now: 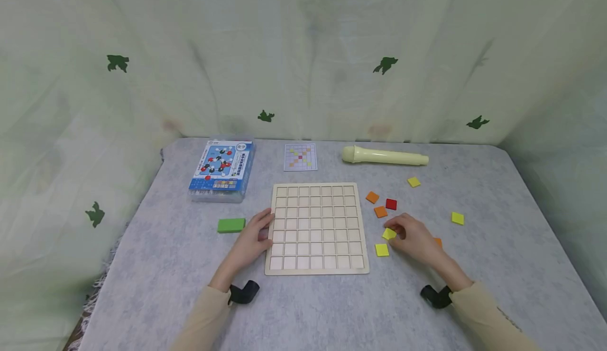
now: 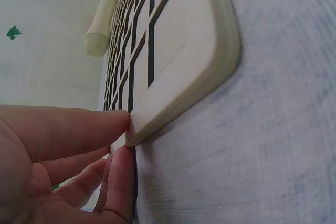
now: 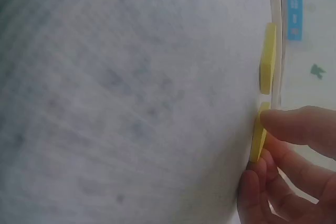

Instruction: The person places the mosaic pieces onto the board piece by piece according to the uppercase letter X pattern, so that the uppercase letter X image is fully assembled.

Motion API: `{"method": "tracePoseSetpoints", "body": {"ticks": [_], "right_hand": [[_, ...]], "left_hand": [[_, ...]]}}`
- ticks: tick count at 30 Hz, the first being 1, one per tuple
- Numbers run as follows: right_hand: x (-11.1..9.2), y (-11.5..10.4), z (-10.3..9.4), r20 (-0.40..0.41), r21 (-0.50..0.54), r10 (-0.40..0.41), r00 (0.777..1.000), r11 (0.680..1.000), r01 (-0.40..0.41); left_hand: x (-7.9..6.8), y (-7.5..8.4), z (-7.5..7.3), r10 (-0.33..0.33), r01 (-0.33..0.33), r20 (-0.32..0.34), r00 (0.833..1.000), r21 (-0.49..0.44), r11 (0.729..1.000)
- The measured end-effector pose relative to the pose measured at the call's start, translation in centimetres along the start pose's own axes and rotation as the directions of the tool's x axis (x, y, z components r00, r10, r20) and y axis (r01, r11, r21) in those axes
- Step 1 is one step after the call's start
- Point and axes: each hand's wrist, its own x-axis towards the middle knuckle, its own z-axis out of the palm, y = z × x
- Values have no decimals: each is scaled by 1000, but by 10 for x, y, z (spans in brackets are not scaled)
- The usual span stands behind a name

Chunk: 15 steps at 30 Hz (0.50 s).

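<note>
A pale wooden grid board [image 1: 316, 273] lies flat on the table. My left hand [image 1: 251, 239] holds its left edge. In the left wrist view the thumb [image 2: 79, 129] touches the board's rim [image 2: 184, 66], with the other fingers beside the edge. To the right of the board, my right hand [image 1: 413, 239] pinches a yellow square tile [image 1: 389, 234] between thumb and finger. Another yellow tile [image 1: 381, 250] lies just in front of it, also visible in the right wrist view [image 3: 268, 59]. Behind the right hand lie orange tiles [image 1: 372, 197] and one red tile [image 1: 391, 204].
An orange tile [image 1: 438, 242] is partly hidden by the right hand. Further yellow tiles [image 1: 457, 218] lie to the right. A green block [image 1: 231, 225] sits left of the left hand. Behind are a boxed set [image 1: 220, 169], a coloured pattern card [image 1: 300, 157] and a cream microphone-shaped stick [image 1: 384, 156].
</note>
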Motion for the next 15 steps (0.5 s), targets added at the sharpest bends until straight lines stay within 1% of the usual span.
{"method": "tracePoseSetpoints", "body": {"ticks": [3,5,9,12,15], "right_hand": [[4,-2,0,-8,-23,-12,1000,1000,11],[8,-5,1,-12,-16,-30,999,999,30],[26,-16,2,-14,50,-123,992,991,124],[43,-34,5,10,108,-194,981,976,191],[63,-55,11,54,125,-234,971,966,226]], "left_hand": [[0,1,-1,21,-21,7,1000,67,998],[-1,0,-2,30,-31,13,999,91,995],[-1,-1,-3,46,-49,24,999,128,991],[-1,-2,-3,40,-45,40,998,131,990],[-1,-3,-3,36,-42,50,998,132,990]]}}
